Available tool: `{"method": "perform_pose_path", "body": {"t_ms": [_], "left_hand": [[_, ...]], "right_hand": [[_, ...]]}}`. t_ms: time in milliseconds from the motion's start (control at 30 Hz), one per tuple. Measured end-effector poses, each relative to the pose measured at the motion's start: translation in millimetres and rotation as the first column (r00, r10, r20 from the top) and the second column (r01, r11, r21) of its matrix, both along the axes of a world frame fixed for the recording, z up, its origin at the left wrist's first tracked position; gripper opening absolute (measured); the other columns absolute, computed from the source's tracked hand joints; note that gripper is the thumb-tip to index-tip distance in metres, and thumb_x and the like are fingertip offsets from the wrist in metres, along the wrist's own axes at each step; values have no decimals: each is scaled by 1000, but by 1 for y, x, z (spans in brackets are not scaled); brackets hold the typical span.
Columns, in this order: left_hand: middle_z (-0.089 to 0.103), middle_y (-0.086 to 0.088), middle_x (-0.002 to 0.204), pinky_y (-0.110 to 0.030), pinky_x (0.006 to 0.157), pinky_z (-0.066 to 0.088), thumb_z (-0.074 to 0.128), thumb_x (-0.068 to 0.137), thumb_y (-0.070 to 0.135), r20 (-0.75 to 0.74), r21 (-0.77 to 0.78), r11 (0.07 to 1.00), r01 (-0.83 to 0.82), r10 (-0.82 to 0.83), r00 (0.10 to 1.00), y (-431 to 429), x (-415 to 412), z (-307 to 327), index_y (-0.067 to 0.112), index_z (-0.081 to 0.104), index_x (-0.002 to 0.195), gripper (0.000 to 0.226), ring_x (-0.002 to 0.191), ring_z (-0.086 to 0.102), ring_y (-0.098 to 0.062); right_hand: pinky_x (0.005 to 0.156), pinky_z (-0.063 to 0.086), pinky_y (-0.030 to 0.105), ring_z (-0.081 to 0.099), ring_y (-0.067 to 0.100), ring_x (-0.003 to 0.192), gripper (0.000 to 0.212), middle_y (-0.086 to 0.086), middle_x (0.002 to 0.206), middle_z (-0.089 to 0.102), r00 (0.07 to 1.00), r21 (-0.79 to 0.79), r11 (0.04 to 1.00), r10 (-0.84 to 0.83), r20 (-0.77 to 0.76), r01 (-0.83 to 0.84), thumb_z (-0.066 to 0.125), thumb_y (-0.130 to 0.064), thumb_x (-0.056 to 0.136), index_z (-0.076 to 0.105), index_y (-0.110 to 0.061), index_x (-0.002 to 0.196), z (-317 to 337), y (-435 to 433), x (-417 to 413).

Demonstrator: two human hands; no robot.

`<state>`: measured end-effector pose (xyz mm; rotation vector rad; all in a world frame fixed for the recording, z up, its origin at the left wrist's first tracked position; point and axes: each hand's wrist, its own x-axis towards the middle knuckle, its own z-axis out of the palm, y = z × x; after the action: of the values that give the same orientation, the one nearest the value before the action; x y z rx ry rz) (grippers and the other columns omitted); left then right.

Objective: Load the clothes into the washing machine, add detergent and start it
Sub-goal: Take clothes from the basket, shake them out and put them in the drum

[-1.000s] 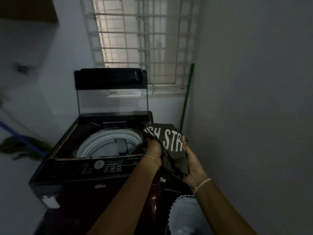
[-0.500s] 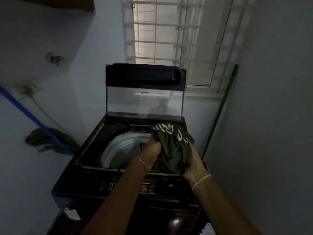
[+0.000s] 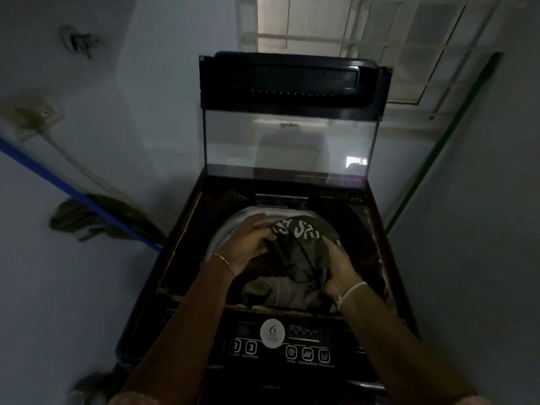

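A dark top-loading washing machine stands in front of me with its glass lid raised upright. Both my hands hold a bundled olive-green garment with white lettering over the open drum. My left hand grips the bundle's left side; my right hand grips its right side. Lighter cloth shows below the bundle at the drum's front. The control panel with round buttons lies under my forearms.
A green pole leans in the right corner beside the machine. A blue pipe runs diagonally on the left wall, with an olive cloth hanging by it. Walls stand close on both sides; a barred window is behind.
My hands carried the green garment from the machine's right side over the rim and down above the drum. My view has come closer and tilted down onto the machine.
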<state>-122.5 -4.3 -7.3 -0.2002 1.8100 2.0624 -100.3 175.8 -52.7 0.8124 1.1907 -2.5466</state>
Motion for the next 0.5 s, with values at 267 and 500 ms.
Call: {"method": "perform_pose_path", "body": {"t_ms": [267,500], "left_hand": [[54,2,78,-19,53,38,47,96,8,146,-174,975,-138,164,976,-31,-8,-44,23,54,94,16,63,49,-10],[63,-2,92,-23,67,44,57,93,20,234,-358,928,-102,195,953,-51,-14,-73,14,57,119,27,82,58,-13]], "right_hand": [[74,54,37,63,28,95,63,17,122,62,984,136,983,104,146,-124,73,-31,77,53,-3,130,-50,-21,-42],[82,55,47,63,40,106,67,17,121,64,934,54,956,266,238,-287,80,-27,65,59,-11,127,-109,-47,-89]]}}
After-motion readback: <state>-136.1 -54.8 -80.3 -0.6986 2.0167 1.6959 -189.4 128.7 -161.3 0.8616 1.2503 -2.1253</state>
